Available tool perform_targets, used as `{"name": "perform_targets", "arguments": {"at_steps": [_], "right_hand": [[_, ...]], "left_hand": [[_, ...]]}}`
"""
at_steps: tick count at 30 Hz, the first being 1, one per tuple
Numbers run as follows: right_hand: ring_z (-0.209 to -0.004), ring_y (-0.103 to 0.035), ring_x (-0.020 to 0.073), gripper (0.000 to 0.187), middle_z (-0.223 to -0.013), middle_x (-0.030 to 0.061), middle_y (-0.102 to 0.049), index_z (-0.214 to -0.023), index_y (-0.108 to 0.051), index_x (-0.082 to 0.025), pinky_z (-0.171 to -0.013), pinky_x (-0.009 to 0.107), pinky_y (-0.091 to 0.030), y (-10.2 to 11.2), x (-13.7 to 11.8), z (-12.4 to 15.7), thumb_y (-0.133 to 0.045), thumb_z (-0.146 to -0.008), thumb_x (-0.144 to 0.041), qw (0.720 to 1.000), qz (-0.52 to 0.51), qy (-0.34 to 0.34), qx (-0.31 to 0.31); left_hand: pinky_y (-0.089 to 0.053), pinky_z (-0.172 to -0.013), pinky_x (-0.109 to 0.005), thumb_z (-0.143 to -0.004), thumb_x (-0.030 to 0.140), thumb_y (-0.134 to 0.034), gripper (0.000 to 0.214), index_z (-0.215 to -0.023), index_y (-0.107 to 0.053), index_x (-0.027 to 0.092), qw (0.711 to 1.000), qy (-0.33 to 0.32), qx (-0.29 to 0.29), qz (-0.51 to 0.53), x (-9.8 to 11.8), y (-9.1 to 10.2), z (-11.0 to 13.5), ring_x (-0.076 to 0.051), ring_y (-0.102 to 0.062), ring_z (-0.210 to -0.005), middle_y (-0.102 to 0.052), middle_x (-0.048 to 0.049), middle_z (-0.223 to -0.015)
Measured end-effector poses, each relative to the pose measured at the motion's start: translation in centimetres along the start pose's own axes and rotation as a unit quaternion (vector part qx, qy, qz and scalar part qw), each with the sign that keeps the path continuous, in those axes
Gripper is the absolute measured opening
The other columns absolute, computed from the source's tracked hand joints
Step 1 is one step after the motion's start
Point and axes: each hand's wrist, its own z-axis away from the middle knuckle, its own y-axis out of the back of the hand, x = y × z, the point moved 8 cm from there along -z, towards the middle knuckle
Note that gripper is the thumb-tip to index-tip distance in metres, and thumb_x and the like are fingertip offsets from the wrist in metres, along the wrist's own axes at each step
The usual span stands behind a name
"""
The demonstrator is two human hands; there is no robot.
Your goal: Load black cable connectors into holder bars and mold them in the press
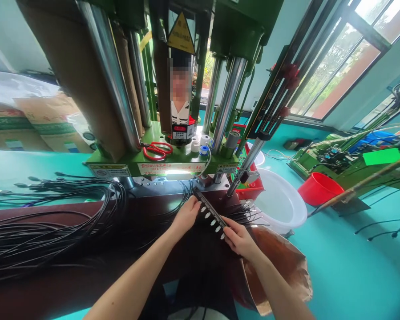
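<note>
A dark narrow bar (210,206) slants in front of the green press, held between my two hands. Several silver cable connectors (213,222) stick out in a row along its near side. My left hand (185,217) is closed on the bar's far left end, near the press bed (155,187). At the lower right end, the fingers of my right hand (239,238) are closed around it. Thin black cables (183,200) run behind the bar near my left hand, and more cables with bare ends (244,213) lie beyond my right hand.
Black cable bundles (53,231) cover the brown table's left side. Red-handled scissors (157,151) and tape rolls (200,147) rest on the press. A paper bag (283,266), white tub (278,200) and red bucket (320,189) stand right. A person (180,109) is behind the press.
</note>
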Motion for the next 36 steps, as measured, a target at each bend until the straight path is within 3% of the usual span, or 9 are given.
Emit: {"name": "perform_targets", "arguments": {"at_steps": [4,7,11,15,19,22,29,32,36], "right_hand": [[-0.034,-0.024,0.0021,0.060,-0.048,-0.0107,-0.036,-0.116,-0.050,-0.014,-0.030,0.015,-0.014,3.2,-0.4,0.0,-0.065,-0.068,-0.048,0.998,0.022,-0.059,0.013],[-0.036,-0.027,0.0031,0.051,-0.048,-0.0105,-0.037,-0.111,-0.052,-0.015,-0.031,0.014,-0.015,5.4,-1.7,-0.7,-0.063,-0.070,-0.045,0.989,0.101,-0.107,-0.021],[-0.037,-0.030,0.0038,0.040,-0.049,-0.0090,-0.041,-0.111,-0.054,-0.017,-0.033,0.015,-0.019,6.7,-4.1,-3.7,-0.057,-0.075,-0.034,0.963,0.236,-0.099,-0.087],[-0.042,-0.042,0.0062,0.034,-0.052,-0.0060,-0.049,-0.107,-0.060,-0.017,-0.041,0.017,-0.031,4.9,-6.0,-8.1,-0.048,-0.075,-0.019,0.889,0.430,-0.004,-0.157],[-0.074,-0.055,0.0143,0.035,-0.078,0.0019,-0.062,-0.095,-0.067,-0.015,-0.068,0.024,-0.041,1.2,-7.2,-11.9,-0.048,-0.067,-0.007,0.826,0.526,0.123,-0.163],[-0.086,-0.053,0.0171,0.037,-0.091,0.0065,-0.061,-0.094,-0.068,-0.013,-0.079,0.028,-0.039,-1.4,-6.9,-13.6,-0.049,-0.063,-0.003,0.813,0.535,0.171,-0.153],[-0.086,-0.051,0.0173,0.038,-0.087,0.0067,-0.059,-0.088,-0.068,-0.014,-0.080,0.029,-0.040,-5.1,-6.2,-13.5,-0.044,-0.062,-0.001,0.794,0.539,0.243,-0.141],[-0.088,-0.055,0.0182,0.035,-0.089,0.0076,-0.062,-0.092,-0.067,-0.015,-0.081,0.031,-0.043,-4.8,-6.0,-13.1,-0.042,-0.069,-0.006,0.805,0.509,0.282,-0.112],[-0.089,-0.061,0.0247,0.032,-0.091,0.0111,-0.067,-0.092,-0.068,-0.017,-0.084,0.042,-0.047,-1.1,-4.9,-14.1,-0.041,-0.080,-0.027,0.812,0.487,0.321,0.016]], "left_hand": [[-0.037,-0.070,-0.030,-0.080,0.027,-0.045,0.013,-0.085,-0.053,0.018,0.997,-0.023,-0.041,-0.069,1.5,-1.3,1.0,-0.019,-0.053,-0.074,-0.057,-0.0042,-0.078],[-0.038,-0.082,-0.033,-0.077,0.025,-0.050,0.027,-0.103,-0.054,0.016,0.981,-0.091,-0.071,-0.159,4.0,-2.1,3.0,-0.024,-0.053,-0.095,-0.057,-0.0108,-0.106],[-0.040,-0.082,-0.038,-0.079,0.029,-0.049,0.029,-0.104,-0.057,0.017,0.947,-0.124,-0.094,-0.280,5.6,-1.5,5.2,-0.029,-0.052,-0.099,-0.060,-0.0123,-0.104],[-0.040,-0.080,-0.036,-0.082,0.030,-0.046,0.025,-0.101,-0.058,0.021,0.953,-0.097,-0.052,-0.281,4.9,2.0,5.5,-0.026,-0.055,-0.096,-0.063,-0.0090,-0.100],[-0.040,-0.079,-0.033,-0.082,0.030,-0.046,0.022,-0.098,-0.059,0.021,0.964,-0.087,0.000,-0.251,3.3,5.6,5.5,-0.023,-0.055,-0.092,-0.064,-0.0063,-0.095],[-0.039,-0.078,-0.032,-0.082,0.030,-0.047,0.021,-0.095,-0.060,0.021,0.969,-0.098,0.034,-0.223,2.4,7.5,5.5,-0.022,-0.055,-0.088,-0.064,-0.0053,-0.092],[-0.040,-0.076,-0.030,-0.078,0.031,-0.050,0.021,-0.092,-0.063,0.022,0.984,-0.065,0.042,-0.163,0.0,9.4,3.2,-0.021,-0.058,-0.083,-0.066,-0.0040,-0.085],[-0.042,-0.073,-0.029,-0.077,0.030,-0.048,0.023,-0.091,-0.064,0.021,0.981,-0.043,0.000,-0.190,-0.9,9.0,1.4,-0.021,-0.060,-0.081,-0.067,-0.0052,-0.085],[-0.043,-0.072,-0.031,-0.073,0.030,-0.051,0.026,-0.092,-0.066,0.020,0.977,-0.005,0.015,-0.211,-2.5,9.3,-0.6,-0.023,-0.062,-0.083,-0.069,-0.0072,-0.087]]}}
